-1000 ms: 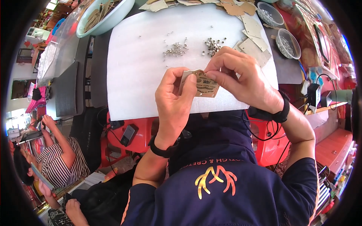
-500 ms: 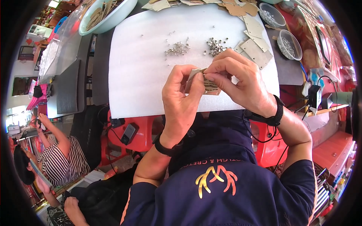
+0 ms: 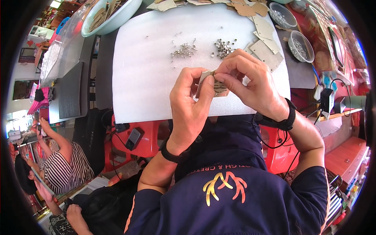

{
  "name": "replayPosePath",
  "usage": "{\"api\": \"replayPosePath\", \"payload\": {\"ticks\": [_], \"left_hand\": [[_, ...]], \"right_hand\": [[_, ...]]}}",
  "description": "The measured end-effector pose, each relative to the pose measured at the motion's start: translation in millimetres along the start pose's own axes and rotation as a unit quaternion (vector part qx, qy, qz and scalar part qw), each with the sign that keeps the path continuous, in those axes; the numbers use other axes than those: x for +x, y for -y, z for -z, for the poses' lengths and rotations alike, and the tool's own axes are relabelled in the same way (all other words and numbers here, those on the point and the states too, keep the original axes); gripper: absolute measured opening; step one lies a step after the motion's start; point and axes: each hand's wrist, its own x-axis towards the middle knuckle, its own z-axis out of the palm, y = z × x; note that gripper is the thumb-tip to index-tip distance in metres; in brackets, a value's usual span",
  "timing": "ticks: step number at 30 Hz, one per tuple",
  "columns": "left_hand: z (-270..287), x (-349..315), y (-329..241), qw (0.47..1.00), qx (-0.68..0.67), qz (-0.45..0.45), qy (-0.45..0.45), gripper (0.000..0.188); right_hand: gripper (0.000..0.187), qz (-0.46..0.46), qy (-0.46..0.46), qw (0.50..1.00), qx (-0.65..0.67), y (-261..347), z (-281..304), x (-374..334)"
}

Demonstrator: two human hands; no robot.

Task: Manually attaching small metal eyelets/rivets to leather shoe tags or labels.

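Note:
Between my two hands, above the near part of a white foam sheet (image 3: pixel 145 86), is a small flat beige piece (image 3: pixel 222 90) with dark printing and a paler layer. My left hand (image 3: pixel 192 100) pinches its left side, thumb on the near face. The fingertips of my right hand (image 3: pixel 250 80) are pressed together at its upper edge; whether they hold a tiny part there is hidden. Beyond the hands lie a loose heap of small silvery metal bits (image 3: pixel 184 51) and a tighter heap of small round metal caps (image 3: pixel 224 49).
Flat beige pieces with holes (image 3: pixel 266 53) overlap at the sheet's right. Two clear tubs (image 3: pixel 300 47) of metal bits stand beyond them. A pale green basin (image 3: pixel 113 17) holds brown strips at far left. Other people, one in a striped top (image 3: pixel 68 164), sit at left.
The beige piece has tilted a little and shifted slightly right with my left hand. My right fingertips stay at its upper edge.

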Motion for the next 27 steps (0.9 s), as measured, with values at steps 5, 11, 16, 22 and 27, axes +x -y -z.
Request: {"api": "replayPosePath", "payload": {"ticks": [5,11,16,22,27], "left_hand": [[-7.8,0.6,-10.0,1.000,-0.022,-0.015,-0.014,0.004],[-1.0,2.2,-6.1,0.995,0.052,-0.084,0.003,0.007],[-1.4,-3.4,-9.0,0.997,0.030,-0.068,-0.001,0.009],[1.8,-4.6,-7.2,0.998,0.010,-0.060,0.018,0.011],[-0.1,-5.9,-7.1,0.999,0.012,-0.043,0.016,0.011]], "right_hand": [[0.013,0.012,-0.059,0.998,-0.010,-0.1,-4.8,2.8],[0.024,0.122,0.000,0.990,-0.073,-7.3,4.5,4.5],[0.020,0.128,-0.011,0.991,-0.040,-7.5,4.6,4.5],[0.013,0.035,0.013,0.999,0.011,-4.4,3.2,3.2],[0.011,-0.023,0.041,0.998,0.044,-4.4,3.1,3.0]]}}
